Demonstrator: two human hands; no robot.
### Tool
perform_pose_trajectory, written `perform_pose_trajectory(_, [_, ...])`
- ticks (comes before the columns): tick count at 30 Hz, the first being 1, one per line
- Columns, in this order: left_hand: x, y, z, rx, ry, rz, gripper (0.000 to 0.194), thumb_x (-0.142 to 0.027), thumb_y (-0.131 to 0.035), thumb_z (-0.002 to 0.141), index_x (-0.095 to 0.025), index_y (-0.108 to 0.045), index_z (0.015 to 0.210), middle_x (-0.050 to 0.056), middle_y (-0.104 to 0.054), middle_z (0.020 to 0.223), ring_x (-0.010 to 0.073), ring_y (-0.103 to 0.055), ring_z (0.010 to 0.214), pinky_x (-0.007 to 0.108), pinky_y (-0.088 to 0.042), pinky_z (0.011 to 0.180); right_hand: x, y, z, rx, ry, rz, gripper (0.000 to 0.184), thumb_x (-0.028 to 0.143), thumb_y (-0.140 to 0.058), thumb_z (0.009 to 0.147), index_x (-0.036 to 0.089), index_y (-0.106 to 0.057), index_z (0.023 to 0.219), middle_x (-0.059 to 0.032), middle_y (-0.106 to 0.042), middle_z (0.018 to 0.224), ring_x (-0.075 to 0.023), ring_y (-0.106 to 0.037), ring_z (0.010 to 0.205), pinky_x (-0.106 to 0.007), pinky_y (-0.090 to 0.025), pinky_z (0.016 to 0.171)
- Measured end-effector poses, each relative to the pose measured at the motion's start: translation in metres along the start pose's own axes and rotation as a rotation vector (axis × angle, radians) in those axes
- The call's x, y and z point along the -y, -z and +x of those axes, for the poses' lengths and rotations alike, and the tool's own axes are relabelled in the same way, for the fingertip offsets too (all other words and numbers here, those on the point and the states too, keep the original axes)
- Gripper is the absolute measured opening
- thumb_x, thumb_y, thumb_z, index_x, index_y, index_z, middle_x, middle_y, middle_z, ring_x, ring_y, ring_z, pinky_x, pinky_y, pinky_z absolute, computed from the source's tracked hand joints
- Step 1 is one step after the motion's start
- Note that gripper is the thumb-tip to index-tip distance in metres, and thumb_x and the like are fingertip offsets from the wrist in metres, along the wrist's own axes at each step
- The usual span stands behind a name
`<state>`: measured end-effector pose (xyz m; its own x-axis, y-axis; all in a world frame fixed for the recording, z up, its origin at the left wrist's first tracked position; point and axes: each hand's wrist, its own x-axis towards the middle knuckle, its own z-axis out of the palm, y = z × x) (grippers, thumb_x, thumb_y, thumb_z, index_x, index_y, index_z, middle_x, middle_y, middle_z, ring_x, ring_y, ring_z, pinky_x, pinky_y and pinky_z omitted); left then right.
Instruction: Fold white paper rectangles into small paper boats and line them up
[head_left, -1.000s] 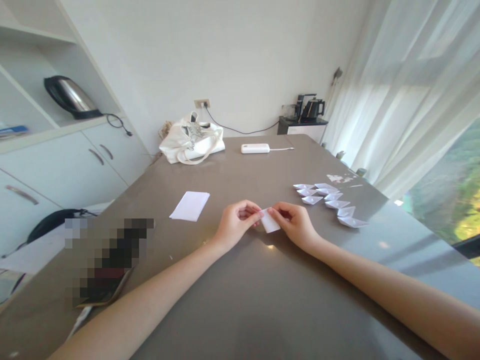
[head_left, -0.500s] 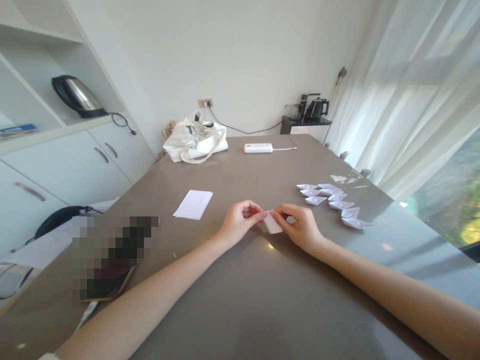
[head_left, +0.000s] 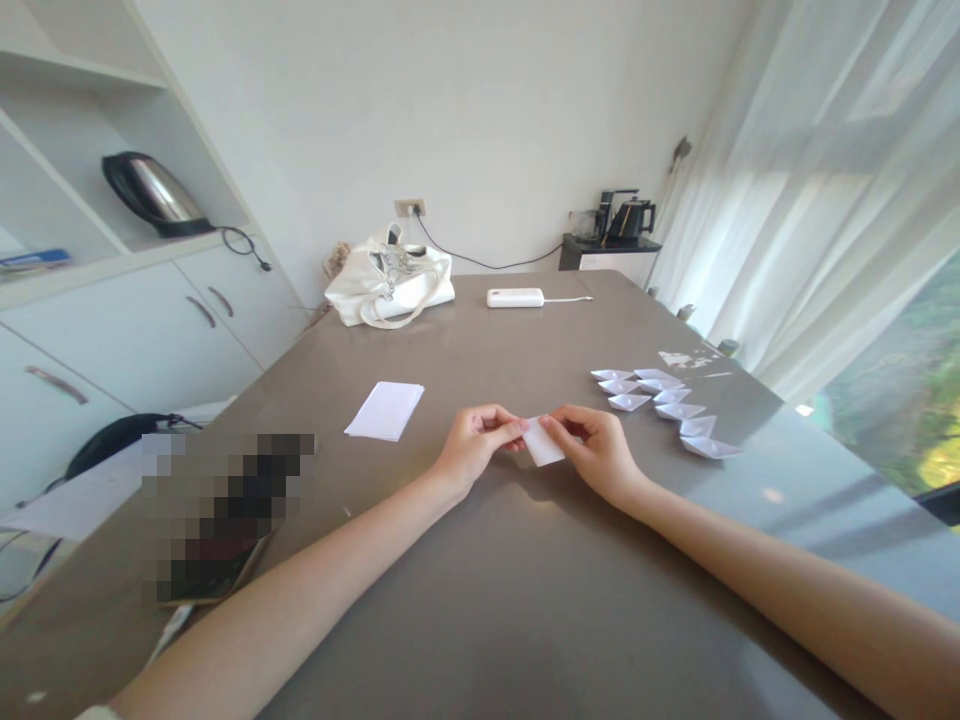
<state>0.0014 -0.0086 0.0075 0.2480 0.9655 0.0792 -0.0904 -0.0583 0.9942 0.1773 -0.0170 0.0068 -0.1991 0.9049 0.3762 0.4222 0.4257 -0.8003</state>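
A small folded piece of white paper (head_left: 544,446) is held between my two hands, just above the table. My left hand (head_left: 480,446) pinches its upper left corner between thumb and fingers. On the other side, my right hand (head_left: 598,450) grips the right edge, thumb in front and fingers behind. The fingers hide part of the paper's upper edge. Several white folded paper boats (head_left: 679,411) stand in rows to the right of my right hand. Beyond my left hand lies a stack of white paper sheets (head_left: 385,411).
A white bag (head_left: 390,280) and a white power bank (head_left: 515,298) with a short cable are at the table's far end. Paper scraps (head_left: 679,358) lie near the right edge. A pixelated phone-like device (head_left: 217,560) with a cable sits at the left, beside my forearm.
The folded paper has turned slightly and shows more of its face. My left fingers have shifted a little to the left along it. Nothing else on the table has moved.
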Motion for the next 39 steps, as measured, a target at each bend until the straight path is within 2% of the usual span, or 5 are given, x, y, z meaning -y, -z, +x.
perform_pose_trajectory(7, [0.0007,-0.0019,-0.0014,0.015,-0.027,-0.010,0.023,-0.034,-0.070,0.071,-0.013,-0.066,0.078,0.001,-0.065,0.070,0.0115,-0.059,0.064,0.023,-0.047,0.064,-0.0036,0.0018,0.0009,-0.022,-0.007,0.084,0.036,0.045,-0.051,0.086,0.015,-0.059,0.067,-0.0010,-0.053,0.060,-0.0119,-0.044,0.056,-0.023,-0.032,0.050])
perform_pose_trajectory(20, [0.0019,-0.0035,-0.0016,-0.052,-0.032,-0.105,0.017,-0.025,-0.070,0.069,-0.014,-0.058,0.067,-0.003,-0.058,0.063,0.0090,-0.057,0.063,0.020,-0.046,0.064,-0.0018,0.0006,-0.0009,-0.002,0.030,0.026,0.034,0.042,-0.050,0.088,0.015,-0.063,0.072,-0.0027,-0.058,0.064,-0.0136,-0.048,0.060,-0.024,-0.035,0.054])
perform_pose_trajectory(26, [0.0016,-0.0063,-0.0033,0.148,0.039,-0.005,0.034,-0.045,-0.063,0.076,-0.012,-0.060,0.072,0.002,-0.062,0.062,0.0117,-0.060,0.056,0.023,-0.050,0.057,-0.0005,0.0007,0.0002,-0.027,-0.031,0.136,0.036,0.044,-0.053,0.085,0.014,-0.060,0.067,-0.0005,-0.052,0.058,-0.0111,-0.043,0.054,-0.022,-0.031,0.049])
perform_pose_trajectory(32, [0.0013,-0.0080,-0.0050,0.099,-0.043,0.174,0.039,-0.047,-0.060,0.079,-0.012,-0.055,0.062,0.000,-0.058,0.053,0.0096,-0.057,0.046,0.019,-0.046,0.046,-0.0021,-0.0015,0.0019,0.005,-0.070,0.190,0.039,0.045,-0.053,0.085,0.014,-0.056,0.062,0.0010,-0.047,0.052,-0.0100,-0.041,0.050,-0.022,-0.029,0.046])
perform_pose_trajectory(39, [0.0037,-0.0070,-0.0049,0.212,0.014,0.221,0.042,-0.048,-0.054,0.082,-0.012,-0.057,0.062,0.005,-0.065,0.059,0.0085,-0.056,0.045,0.018,-0.045,0.045,-0.0021,-0.0013,0.0030,-0.016,-0.097,0.257,0.040,0.047,-0.055,0.083,0.015,-0.054,0.059,0.0017,-0.047,0.050,-0.0093,-0.040,0.048,-0.022,-0.029,0.045])
